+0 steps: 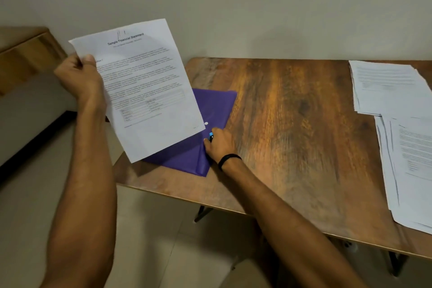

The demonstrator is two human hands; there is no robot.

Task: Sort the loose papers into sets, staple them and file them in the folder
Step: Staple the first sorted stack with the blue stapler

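Observation:
My left hand (80,77) grips the left edge of a stapled paper set (145,86) headed "Sample Financial Statement", held up above the table's left end. Two staples show at the set's top. Under it a purple folder (215,105) lies flat on the table, with a white snap button near its flap. My right hand (218,145) rests on the folder's near right edge with its fingers curled round a small blue and black object (210,134), mostly hidden. A black band circles that wrist.
Two stacks of loose printed papers lie at the table's right end, a far stack (388,86) and a near stack (411,166). The wooden table (292,124) stands against a plain wall. A low wooden bench (25,54) is to the left, tiled floor below.

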